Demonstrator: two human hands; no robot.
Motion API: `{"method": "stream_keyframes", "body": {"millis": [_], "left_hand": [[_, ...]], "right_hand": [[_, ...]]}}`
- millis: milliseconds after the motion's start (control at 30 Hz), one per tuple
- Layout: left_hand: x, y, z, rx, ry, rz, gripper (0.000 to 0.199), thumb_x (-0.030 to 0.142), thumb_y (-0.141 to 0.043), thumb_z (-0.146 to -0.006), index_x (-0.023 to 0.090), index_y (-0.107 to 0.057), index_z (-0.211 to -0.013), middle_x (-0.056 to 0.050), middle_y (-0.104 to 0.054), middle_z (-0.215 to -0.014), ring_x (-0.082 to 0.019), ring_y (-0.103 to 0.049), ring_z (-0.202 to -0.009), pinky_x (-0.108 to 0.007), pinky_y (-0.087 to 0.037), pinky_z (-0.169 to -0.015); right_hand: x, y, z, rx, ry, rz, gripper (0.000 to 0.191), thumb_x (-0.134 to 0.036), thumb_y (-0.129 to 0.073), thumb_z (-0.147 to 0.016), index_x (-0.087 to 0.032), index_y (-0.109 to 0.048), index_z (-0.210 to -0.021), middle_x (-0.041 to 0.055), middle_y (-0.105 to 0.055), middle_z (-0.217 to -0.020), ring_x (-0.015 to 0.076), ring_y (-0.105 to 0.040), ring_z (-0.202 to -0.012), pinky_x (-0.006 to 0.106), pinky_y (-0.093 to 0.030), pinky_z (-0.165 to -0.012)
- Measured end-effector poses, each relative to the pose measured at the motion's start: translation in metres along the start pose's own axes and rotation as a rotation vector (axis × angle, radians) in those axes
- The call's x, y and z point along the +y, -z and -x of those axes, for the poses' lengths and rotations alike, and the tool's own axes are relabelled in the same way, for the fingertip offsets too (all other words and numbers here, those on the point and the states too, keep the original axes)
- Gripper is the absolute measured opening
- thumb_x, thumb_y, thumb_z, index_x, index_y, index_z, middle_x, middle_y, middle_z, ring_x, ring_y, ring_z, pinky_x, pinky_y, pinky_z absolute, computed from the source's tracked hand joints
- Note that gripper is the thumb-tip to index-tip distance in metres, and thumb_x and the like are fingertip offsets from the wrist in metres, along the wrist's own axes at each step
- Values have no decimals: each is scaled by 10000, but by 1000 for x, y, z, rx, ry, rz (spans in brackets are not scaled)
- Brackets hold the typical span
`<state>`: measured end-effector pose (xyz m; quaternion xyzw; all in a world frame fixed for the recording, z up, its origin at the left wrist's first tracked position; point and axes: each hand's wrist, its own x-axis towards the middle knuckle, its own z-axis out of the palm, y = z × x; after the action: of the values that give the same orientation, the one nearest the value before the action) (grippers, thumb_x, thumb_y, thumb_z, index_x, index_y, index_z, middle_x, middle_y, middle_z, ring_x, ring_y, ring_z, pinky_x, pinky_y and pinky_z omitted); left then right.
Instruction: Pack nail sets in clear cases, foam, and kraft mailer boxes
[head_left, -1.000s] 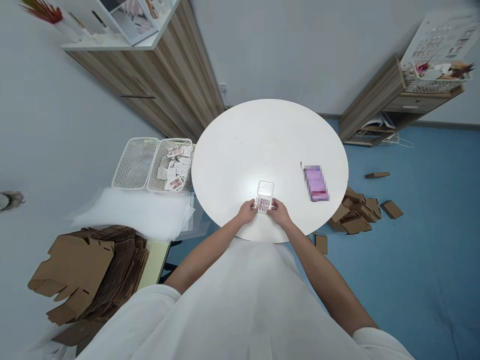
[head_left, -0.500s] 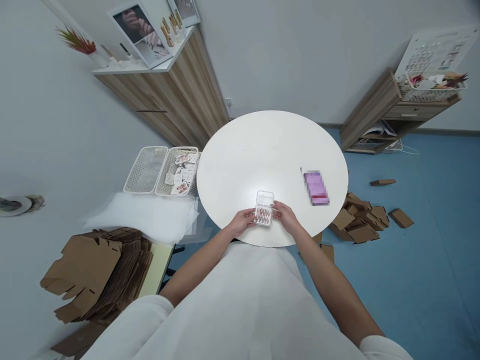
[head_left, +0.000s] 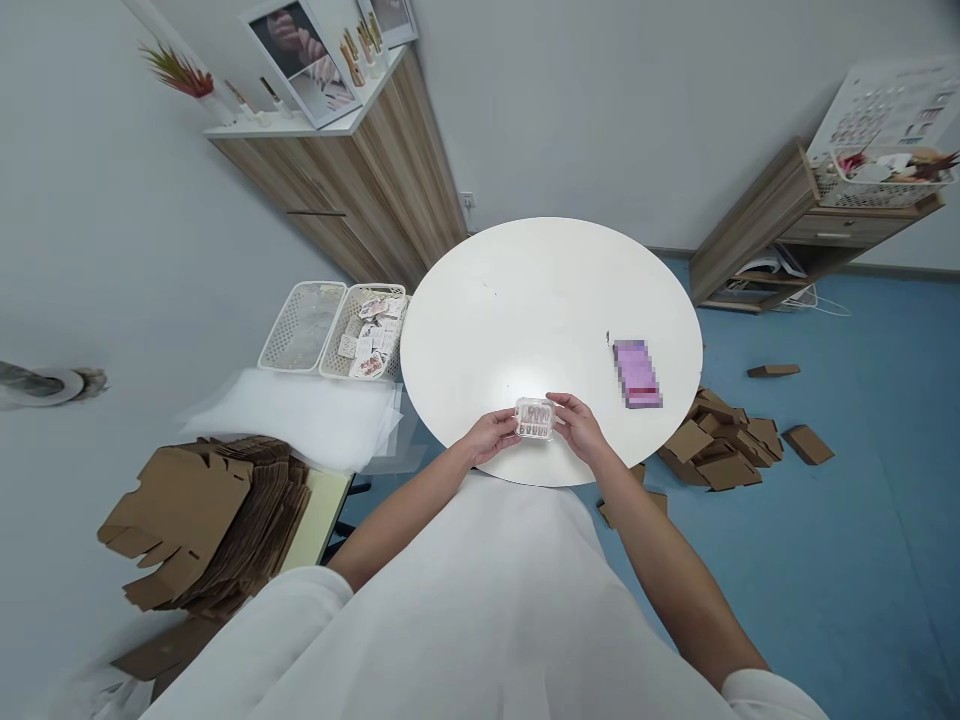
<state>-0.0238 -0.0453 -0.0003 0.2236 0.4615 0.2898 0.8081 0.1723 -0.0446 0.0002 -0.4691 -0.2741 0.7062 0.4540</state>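
A small clear plastic case (head_left: pixel 535 419) with rows of nail tips inside is held between my two hands, over the near edge of the round white table (head_left: pixel 555 290). Its lid lies over the nails. My left hand (head_left: pixel 491 436) grips the case's left side with closed fingers. On the right side, my right hand (head_left: pixel 579 424) holds it between thumb and fingers. A pixelated purple object (head_left: pixel 638 374) lies on the table to the right.
Two white baskets (head_left: pixel 302 327), one holding cards, stand left of the table. Flattened cardboard boxes (head_left: pixel 180 510) are stacked at lower left. Small brown boxes (head_left: pixel 724 440) lie piled on the floor at right. Wooden cabinets (head_left: pixel 405 160) stand behind.
The case's lid, raised before, has come down over the nails. Both hands still hold the case. The whole view has shifted slightly.
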Motion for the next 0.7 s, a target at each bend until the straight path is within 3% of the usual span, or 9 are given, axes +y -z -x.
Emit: {"method": "stream_keyframes", "body": {"millis": [133, 300, 433, 600, 700], "left_hand": [[0, -1, -2, -22, -16, 19, 346, 168, -663, -702, 194, -614, -1044, -57, -621, -1005, -109, -580, -860, -277, -429, -862], [-2, -1, -2, -7, -29, 36, 347, 169, -658, -702, 191, -612, -1045, -60, -617, -1017, -120, -575, -881, -296, -409, -890], [-1, -2, 0, -5, -47, 31, 356, 222, -640, -715, 201, -595, -1067, -71, -594, -1069, -134, -569, -902, -305, -416, -875], [-2, 0, 4, 134, -61, -221, 487, 399, -630, -705, 219, -527, -1145, -89, -580, -1088, -183, -540, -983, -322, -422, -815], [-5, 1, 5, 243, -80, -325, 598, 411, -679, -647, 222, -485, -1179, -111, -528, -1175, -217, -502, -1053, -325, -413, -805]], "right_hand": [[7, -3, 13, 60, -60, -45, 383, -366, -594, -696, -289, -504, -1061, 28, -544, -1110, 175, -575, -921, 338, -505, -737], [15, -7, 23, 141, -91, 13, 421, -345, -659, -642, -271, -525, -1034, 18, -596, -973, 160, -596, -827, 344, -510, -751], [14, -10, 23, 187, -51, 36, 449, -319, -675, -618, -253, -526, -1037, 28, -592, -991, 161, -590, -841, 339, -506, -755], [11, -14, 21, 192, -26, 43, 467, -309, -674, -613, -248, -520, -1049, 33, -592, -999, 165, -589, -851, 345, -501, -762], [11, -18, 19, 175, -33, 54, 468, -312, -674, -610, -247, -522, -1048, 34, -597, -995, 168, -594, -840, 354, -501, -758]]}}
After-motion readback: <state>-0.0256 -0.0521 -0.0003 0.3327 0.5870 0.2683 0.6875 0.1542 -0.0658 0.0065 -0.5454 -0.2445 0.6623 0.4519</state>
